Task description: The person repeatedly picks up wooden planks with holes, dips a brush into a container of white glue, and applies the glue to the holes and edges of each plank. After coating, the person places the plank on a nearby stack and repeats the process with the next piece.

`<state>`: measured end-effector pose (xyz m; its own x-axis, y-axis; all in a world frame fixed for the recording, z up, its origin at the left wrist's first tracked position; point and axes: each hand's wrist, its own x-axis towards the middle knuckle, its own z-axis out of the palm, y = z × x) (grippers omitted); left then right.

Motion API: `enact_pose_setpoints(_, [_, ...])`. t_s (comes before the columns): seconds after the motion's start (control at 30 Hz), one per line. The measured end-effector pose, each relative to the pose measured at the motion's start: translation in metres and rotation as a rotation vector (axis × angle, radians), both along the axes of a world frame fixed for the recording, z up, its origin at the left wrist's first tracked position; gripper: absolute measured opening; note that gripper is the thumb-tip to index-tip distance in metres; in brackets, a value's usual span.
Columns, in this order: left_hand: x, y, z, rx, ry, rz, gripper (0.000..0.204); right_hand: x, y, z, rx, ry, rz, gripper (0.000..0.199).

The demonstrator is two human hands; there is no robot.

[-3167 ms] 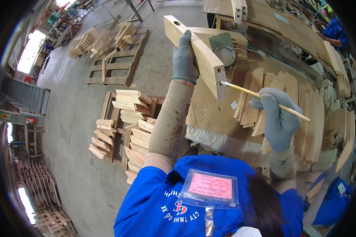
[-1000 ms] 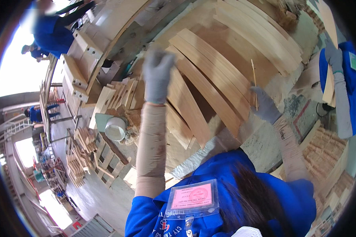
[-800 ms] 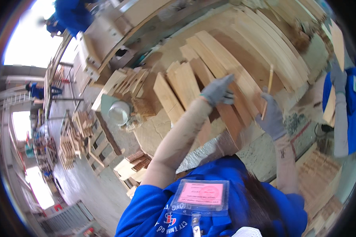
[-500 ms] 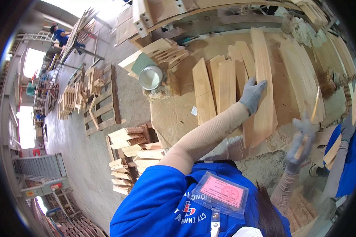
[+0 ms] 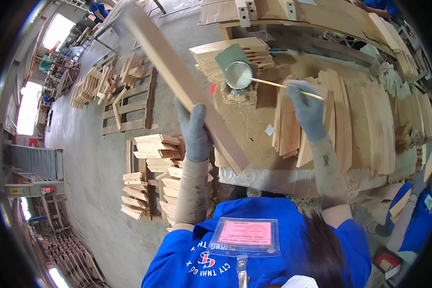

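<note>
My left hand [image 5: 195,132], in a grey glove, is closed around a long pale wooden board [image 5: 177,77]. The board is held up at a slant over the left edge of the table, its upper end blurred. Between the fingers of my gloved right hand [image 5: 306,111] is a thin wooden stick [image 5: 278,85]. Its far tip reaches the rim of a round pot [image 5: 238,77] of whitish paste; whether it touches the paste I cannot tell. Below my right hand lie several flat wooden boards [image 5: 289,132], side by side on the cardboard-covered table [image 5: 254,139].
Stacked wooden pieces [image 5: 151,146] stand on the floor at left, near a pallet [image 5: 129,123]. More boards [image 5: 379,127] lie to the right on the table. Shaped parts with holes [image 5: 211,60] sit behind the pot. A co-worker in blue [image 5: 420,221] is at the right.
My left hand has lifted a board off the table and swung it left. My right hand has come from the lower right to the pot with the stick. The view has shifted.
</note>
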<state>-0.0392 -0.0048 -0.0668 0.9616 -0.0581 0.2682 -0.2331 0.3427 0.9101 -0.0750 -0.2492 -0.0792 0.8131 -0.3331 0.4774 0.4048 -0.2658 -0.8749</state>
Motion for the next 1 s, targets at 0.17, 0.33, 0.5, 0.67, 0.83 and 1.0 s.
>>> enact_pose_setpoints(0.17, [0.001, 0.056, 0.000, -0.060, 0.080, 0.115, 0.048, 0.063, 0.037, -0.038, -0.308, 0.008, 0.037, 0.011])
enact_pose_setpoints(0.33, [0.009, 0.094, -0.007, -0.111, 0.144, 0.172, 0.043, 0.052, 0.035, -0.043, -0.162, 0.147, 0.023, 0.012])
enact_pose_setpoints(0.5, [0.027, 0.109, -0.015, -0.113, 0.162, 0.169, 0.037, 0.046, 0.041, -0.053, -0.088, 0.152, -0.025, 0.013])
enact_pose_setpoints(0.67, [0.041, 0.110, -0.015, -0.188, 0.155, 0.142, 0.031, 0.031, 0.057, -0.058, 0.187, 0.145, -0.113, 0.015])
enact_pose_setpoints(0.83, [0.049, 0.108, -0.013, -0.192, 0.150, 0.112, 0.030, 0.028, 0.075, -0.074, 0.226, 0.152, -0.211, 0.016])
enact_pose_setpoints(1.0, [0.056, 0.110, -0.017, -0.216, 0.190, 0.136, 0.030, 0.026, 0.091, -0.081, 0.430, 0.124, -0.304, 0.019])
